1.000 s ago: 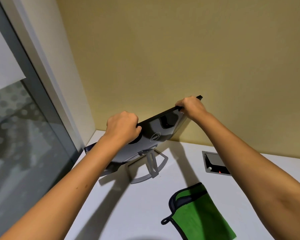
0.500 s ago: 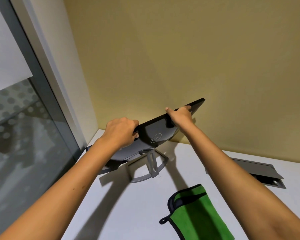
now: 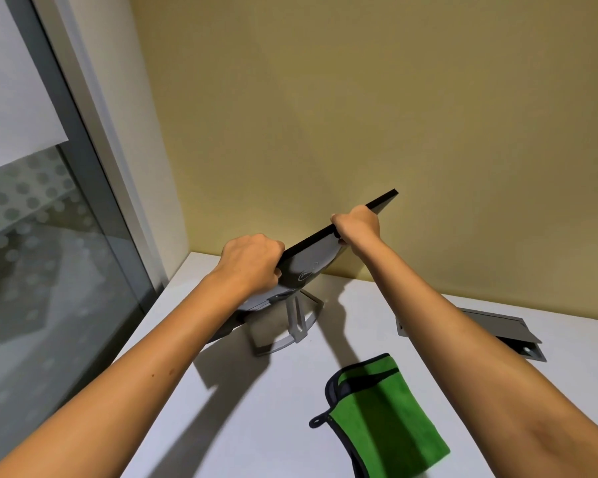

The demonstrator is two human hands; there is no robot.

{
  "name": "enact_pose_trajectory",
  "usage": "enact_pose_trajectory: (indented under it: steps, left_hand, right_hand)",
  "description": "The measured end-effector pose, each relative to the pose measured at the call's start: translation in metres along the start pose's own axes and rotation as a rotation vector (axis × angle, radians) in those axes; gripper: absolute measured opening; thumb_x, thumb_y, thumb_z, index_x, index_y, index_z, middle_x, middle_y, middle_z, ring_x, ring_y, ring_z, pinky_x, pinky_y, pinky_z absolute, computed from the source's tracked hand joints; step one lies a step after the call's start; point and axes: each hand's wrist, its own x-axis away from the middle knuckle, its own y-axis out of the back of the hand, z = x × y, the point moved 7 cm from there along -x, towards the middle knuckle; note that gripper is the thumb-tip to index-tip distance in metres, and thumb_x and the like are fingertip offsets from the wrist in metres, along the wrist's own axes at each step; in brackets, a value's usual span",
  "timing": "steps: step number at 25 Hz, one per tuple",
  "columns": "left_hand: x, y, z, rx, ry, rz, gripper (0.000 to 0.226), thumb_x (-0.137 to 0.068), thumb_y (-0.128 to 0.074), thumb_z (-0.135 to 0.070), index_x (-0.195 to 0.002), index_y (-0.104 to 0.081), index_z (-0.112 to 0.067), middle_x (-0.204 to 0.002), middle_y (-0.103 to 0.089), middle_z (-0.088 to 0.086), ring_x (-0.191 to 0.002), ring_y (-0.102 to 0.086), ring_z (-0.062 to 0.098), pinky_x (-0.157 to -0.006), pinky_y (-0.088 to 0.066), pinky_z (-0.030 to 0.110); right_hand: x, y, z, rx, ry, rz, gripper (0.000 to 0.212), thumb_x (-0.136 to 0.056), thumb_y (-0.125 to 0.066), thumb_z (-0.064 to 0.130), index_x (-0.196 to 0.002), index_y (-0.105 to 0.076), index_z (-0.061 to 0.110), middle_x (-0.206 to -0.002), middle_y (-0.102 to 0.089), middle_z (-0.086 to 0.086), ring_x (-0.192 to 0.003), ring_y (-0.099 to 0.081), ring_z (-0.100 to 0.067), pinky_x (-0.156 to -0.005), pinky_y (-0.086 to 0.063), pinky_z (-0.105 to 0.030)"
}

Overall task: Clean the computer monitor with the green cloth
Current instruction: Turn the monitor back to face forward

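Note:
A black computer monitor stands on a grey curved stand at the back left of the white desk. I see its glossy back and thin top edge; the screen faces the wall and is hidden. My left hand grips the top edge near its left part. My right hand grips the same edge further right. The green cloth, with dark trim and a small loop, lies flat on the desk in front of the stand, apart from both hands.
A grey cable hatch with its lid raised is set into the desk at the right. A yellow wall runs close behind the monitor. A glass partition with a grey frame borders the desk on the left.
The monitor has turned more edge-on to me, so less of its back shows. My right hand has closed around the top edge from a looser hold.

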Motion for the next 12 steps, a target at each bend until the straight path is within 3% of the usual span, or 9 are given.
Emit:
enact_pose_trajectory:
  steps: [5, 8, 12]
  left_hand:
    - [0.011, 0.0, -0.006, 0.024, -0.071, -0.026, 0.024, -0.092, -0.052, -0.028, -0.111, -0.055, -0.013, -0.105, -0.062, 0.01, -0.097, -0.059, 0.032, -0.066, -0.037, 0.031]
    - [0.018, 0.003, -0.007, 0.057, -0.12, -0.046, 0.02, -0.09, -0.051, -0.025, -0.105, -0.056, -0.013, -0.101, -0.062, 0.009, -0.094, -0.059, 0.031, -0.067, -0.039, 0.031]
    - [0.026, 0.005, -0.003, 0.093, -0.151, -0.039, 0.014, -0.089, -0.051, -0.023, -0.098, -0.056, -0.013, -0.097, -0.062, 0.008, -0.089, -0.058, 0.03, -0.065, -0.038, 0.031]
  right_hand:
    - [0.019, 0.008, 0.008, 0.016, -0.034, -0.103, 0.023, -0.079, -0.053, 0.01, -0.057, -0.045, 0.008, -0.065, -0.056, -0.009, -0.08, -0.066, -0.033, -0.072, -0.057, -0.038]
    - [0.026, 0.005, 0.015, 0.067, -0.043, -0.122, 0.021, -0.08, -0.054, 0.014, -0.061, -0.045, 0.01, -0.079, -0.06, -0.011, -0.082, -0.064, -0.034, -0.073, -0.056, -0.038]
    - [0.037, -0.005, 0.027, 0.116, -0.026, -0.114, 0.02, -0.079, -0.052, 0.015, -0.061, -0.045, 0.011, -0.084, -0.062, -0.014, -0.076, -0.06, -0.032, -0.059, -0.042, -0.029]
